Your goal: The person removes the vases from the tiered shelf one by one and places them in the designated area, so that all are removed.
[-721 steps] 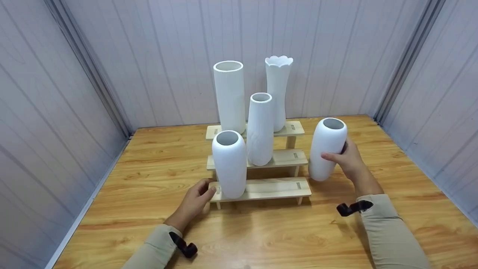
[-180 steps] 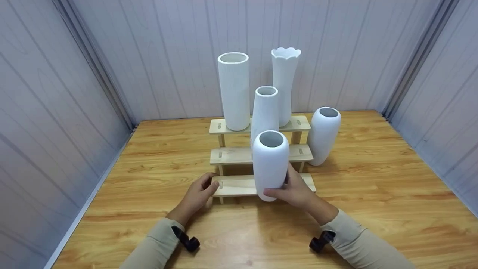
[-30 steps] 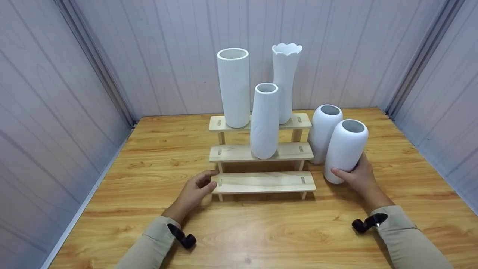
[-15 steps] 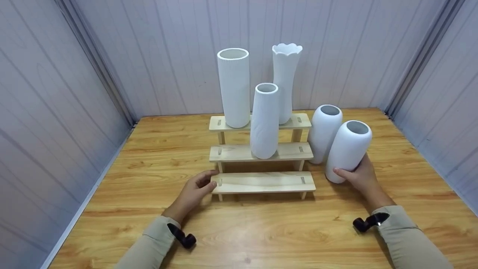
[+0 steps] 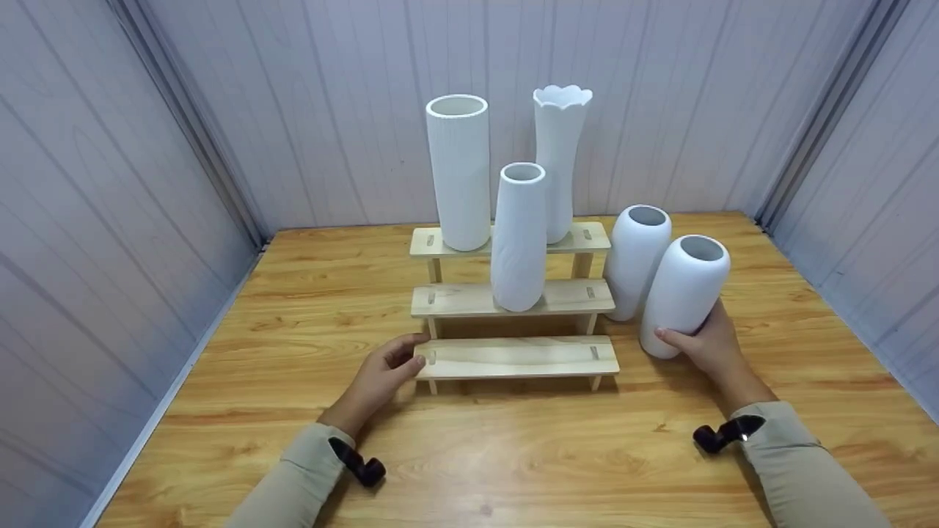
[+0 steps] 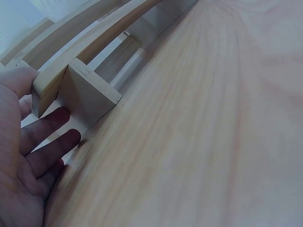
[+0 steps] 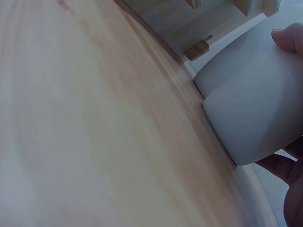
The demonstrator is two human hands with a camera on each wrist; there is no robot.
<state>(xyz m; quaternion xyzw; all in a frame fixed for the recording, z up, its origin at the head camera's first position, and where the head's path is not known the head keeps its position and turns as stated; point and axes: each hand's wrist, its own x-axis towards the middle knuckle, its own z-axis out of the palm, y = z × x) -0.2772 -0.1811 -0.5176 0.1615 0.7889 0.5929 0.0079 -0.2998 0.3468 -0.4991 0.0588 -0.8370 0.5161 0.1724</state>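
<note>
My right hand (image 5: 710,350) grips the lower body of a rounded white vase (image 5: 684,293), thumb on its near side. In the right wrist view that vase (image 7: 255,113) stands on the table. A similar white vase (image 5: 635,257) is just behind it, partly hidden. At the left end of a three-tier wooden stand (image 5: 513,359), my left hand (image 5: 378,378) holds the lowest shelf's edge. The left wrist view has its thumb against the shelf end (image 6: 47,92), with the other fingers (image 6: 54,151) below, beside the leg.
A tapered white vase (image 5: 519,249) stands on the middle tier. On the top tier are a straight cylindrical vase (image 5: 460,176) and a scallop-rimmed vase (image 5: 561,154). Panelled walls (image 5: 330,110) border the wood-grain table (image 5: 469,462) at the back and both sides.
Since six seconds ago, my right hand has moved its vase from the lowest shelf to the table at the right. In the last half second almost nothing has moved.
</note>
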